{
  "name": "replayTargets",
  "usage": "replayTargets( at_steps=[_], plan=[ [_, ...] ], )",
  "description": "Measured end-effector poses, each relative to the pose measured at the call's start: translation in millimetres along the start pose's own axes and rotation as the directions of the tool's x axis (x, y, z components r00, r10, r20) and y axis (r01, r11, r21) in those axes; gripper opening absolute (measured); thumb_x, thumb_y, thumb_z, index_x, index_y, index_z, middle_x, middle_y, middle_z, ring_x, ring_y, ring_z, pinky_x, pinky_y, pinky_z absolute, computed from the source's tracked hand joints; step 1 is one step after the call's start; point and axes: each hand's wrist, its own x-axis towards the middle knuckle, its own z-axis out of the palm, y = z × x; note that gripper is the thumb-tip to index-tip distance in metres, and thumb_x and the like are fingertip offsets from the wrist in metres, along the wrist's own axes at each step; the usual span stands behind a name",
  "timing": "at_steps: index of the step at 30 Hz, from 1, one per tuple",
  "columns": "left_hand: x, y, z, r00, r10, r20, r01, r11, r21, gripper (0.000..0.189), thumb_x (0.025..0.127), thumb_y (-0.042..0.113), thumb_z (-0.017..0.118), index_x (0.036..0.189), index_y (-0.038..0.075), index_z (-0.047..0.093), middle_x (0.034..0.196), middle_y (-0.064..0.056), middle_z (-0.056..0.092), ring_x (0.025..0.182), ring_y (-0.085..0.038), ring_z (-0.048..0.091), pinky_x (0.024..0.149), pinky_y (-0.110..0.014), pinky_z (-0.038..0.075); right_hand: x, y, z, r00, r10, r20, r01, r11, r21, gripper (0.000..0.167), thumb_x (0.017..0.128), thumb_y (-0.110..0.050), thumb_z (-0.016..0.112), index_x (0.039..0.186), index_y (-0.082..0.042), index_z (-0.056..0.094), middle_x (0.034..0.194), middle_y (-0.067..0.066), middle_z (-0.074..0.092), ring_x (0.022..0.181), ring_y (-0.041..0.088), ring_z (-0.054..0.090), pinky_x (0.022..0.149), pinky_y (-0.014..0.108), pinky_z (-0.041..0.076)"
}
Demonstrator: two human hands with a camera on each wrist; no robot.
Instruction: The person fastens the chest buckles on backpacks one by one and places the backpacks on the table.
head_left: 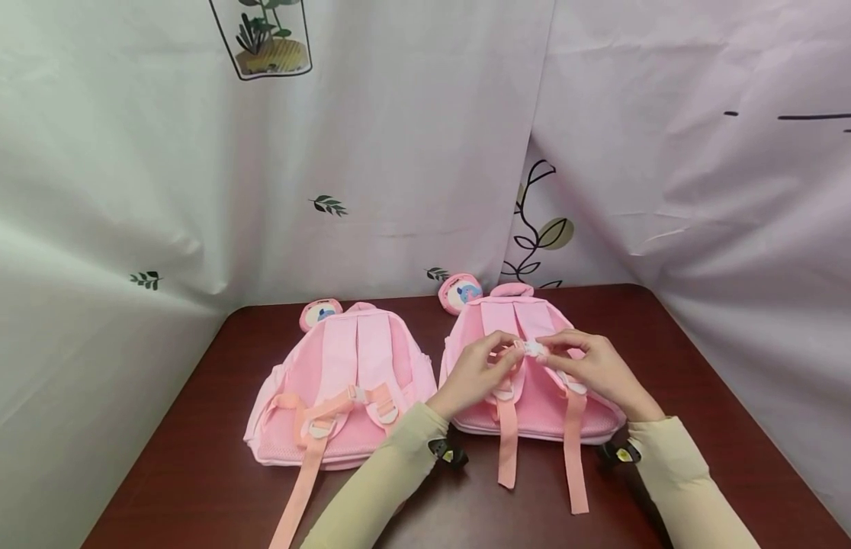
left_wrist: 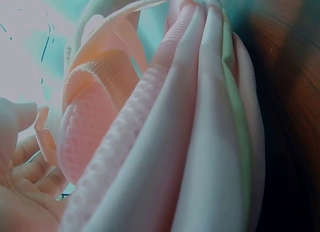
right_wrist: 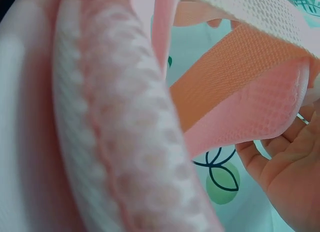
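A pink backpack (head_left: pixel 542 412) lies on the table with its shoulder straps facing up. Above those straps, a small white buckle (head_left: pixel 533 348) on an orange chest strap sits between both hands. My left hand (head_left: pixel 475 374) pinches the buckle's left end with thumb and fingers. From the other side, my right hand (head_left: pixel 600 367) pinches its right end. Whether the two halves are joined is too small to tell. In the left wrist view, orange webbing (left_wrist: pixel 107 74) loops beside the bag's padded edge. The right wrist view has webbing (right_wrist: pixel 240 61) over a pink mesh strap; the buckle is hidden there.
A second pink backpack (head_left: pixel 343 343) lies to the left, its chest strap running across with a white buckle (head_left: pixel 358 394). Orange strap tails (head_left: pixel 575 457) hang toward the front of the dark red table (head_left: pixel 213 427). Round pink pouches (head_left: pixel 460 294) sit behind the bags, before a white curtain (head_left: pixel 398 152).
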Motion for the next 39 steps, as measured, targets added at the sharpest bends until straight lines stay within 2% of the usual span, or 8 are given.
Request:
replayTargets(
  at_steps=[11,17,24,28,33,39],
  plan=[
    [-1.6,0.1,-0.8,1.000,-0.007,0.013,0.007,1.000,-0.017,0.024,0.103,0.024,0.060,0.119,0.008,0.068,0.106,-0.004,0.070,0.090,-0.009,0.068,0.084,-0.023,0.054,-0.8,-1.1,0.9,1.000,-0.009,0.019,0.009,1.000,-0.020,0.037,0.085,-0.037,0.082,0.118,-0.020,0.076,0.106,-0.003,0.072,0.096,0.021,0.058,0.084,0.036,0.049],
    [-2.8,-1.0,-0.4,0.999,-0.030,0.025,0.031,0.999,-0.037,0.025,0.103,0.025,0.061,0.121,0.009,0.068,0.101,-0.002,0.070,0.088,-0.011,0.070,0.081,-0.022,0.055,-1.7,0.0,1.5,0.999,-0.040,0.005,0.040,0.998,-0.046,0.033,0.085,-0.033,0.083,0.115,-0.020,0.077,0.102,-0.005,0.072,0.093,0.020,0.059,0.081,0.032,0.049],
    [-2.9,-1.0,0.7,0.999,-0.050,0.016,0.051,0.993,-0.103,0.024,0.103,0.023,0.061,0.120,0.006,0.068,0.108,-0.006,0.069,0.087,-0.016,0.073,0.077,-0.024,0.057,-1.2,-1.4,2.7,0.997,-0.082,0.004,0.082,0.996,-0.042,0.029,0.086,-0.028,0.082,0.113,-0.019,0.077,0.096,-0.007,0.071,0.090,0.016,0.060,0.078,0.032,0.050],
    [-2.7,-0.8,1.7,0.998,-0.056,0.022,0.058,0.993,-0.101,0.026,0.103,0.022,0.061,0.121,0.005,0.067,0.111,-0.007,0.069,0.087,-0.013,0.072,0.078,-0.023,0.057,-1.6,-1.6,2.4,0.995,-0.100,-0.002,0.100,0.994,-0.045,0.028,0.086,-0.026,0.082,0.113,-0.018,0.078,0.096,-0.009,0.071,0.089,0.015,0.060,0.079,0.033,0.050],
    [-2.9,-1.9,1.8,0.998,-0.049,0.032,0.051,0.996,-0.076,0.028,0.104,0.024,0.059,0.123,0.004,0.067,0.111,-0.006,0.069,0.089,-0.011,0.071,0.080,-0.022,0.056,-2.5,-1.3,2.5,0.995,-0.101,0.002,0.101,0.994,-0.031,0.029,0.085,-0.024,0.083,0.113,-0.017,0.078,0.098,-0.006,0.072,0.090,0.015,0.062,0.081,0.034,0.051],
    [-3.8,-2.1,1.8,0.997,-0.075,0.034,0.078,0.991,-0.113,0.027,0.103,0.023,0.061,0.122,0.005,0.068,0.111,-0.007,0.069,0.088,-0.017,0.073,0.077,-0.023,0.057,-3.5,-5.5,3.4,0.997,-0.081,-0.001,0.081,0.996,-0.038,0.030,0.086,-0.021,0.082,0.115,-0.012,0.077,0.103,0.000,0.073,0.096,0.019,0.059,0.085,0.038,0.050]
  ],
)
